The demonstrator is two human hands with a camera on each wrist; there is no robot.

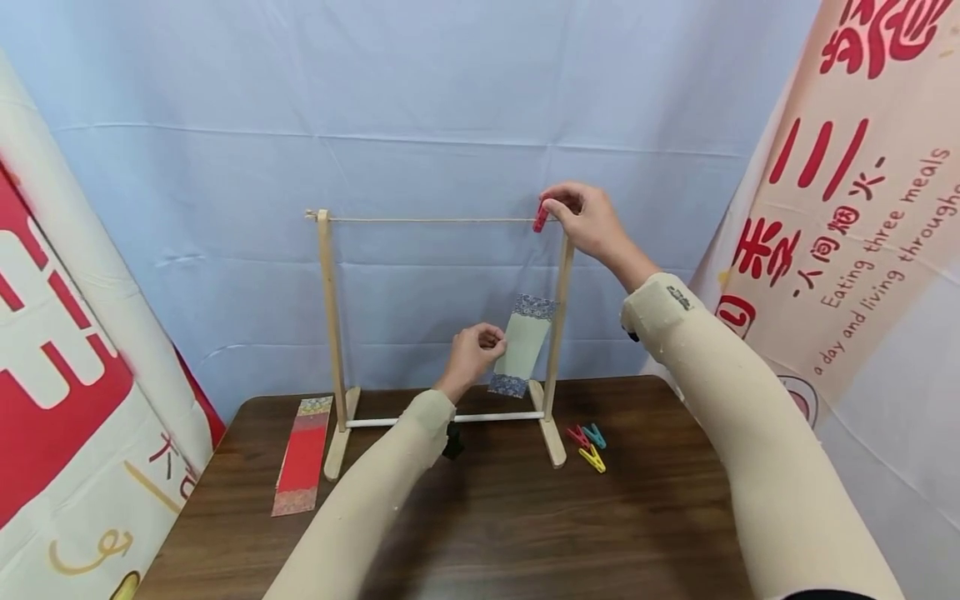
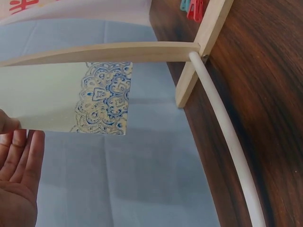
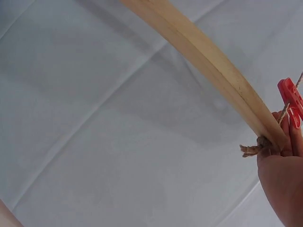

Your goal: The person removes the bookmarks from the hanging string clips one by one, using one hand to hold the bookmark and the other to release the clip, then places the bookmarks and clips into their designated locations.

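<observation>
A pale strip of card [image 1: 523, 346] with blue patterned ends hangs tilted by the right post of a wooden stand. My left hand [image 1: 472, 357] pinches its left edge; the left wrist view shows the thumb on the card's near face [image 2: 45, 94]. Higher up, my right hand [image 1: 588, 218] pinches a red clothespin [image 1: 539, 217] at the right end of the string [image 1: 427, 220]. The right wrist view has this clothespin [image 3: 292, 100] on the string, beside the knotted post top. A gap separates the card's upper end from the clothespin.
The wooden stand's left post [image 1: 330, 317] and white lower bar [image 1: 495, 417] frame the space. Right of its foot lie several clothespins: red [image 1: 577, 437], blue [image 1: 595, 435] and yellow [image 1: 592, 458]. A red patterned strip [image 1: 302, 458] lies at the table's left. Pale cloth hangs behind.
</observation>
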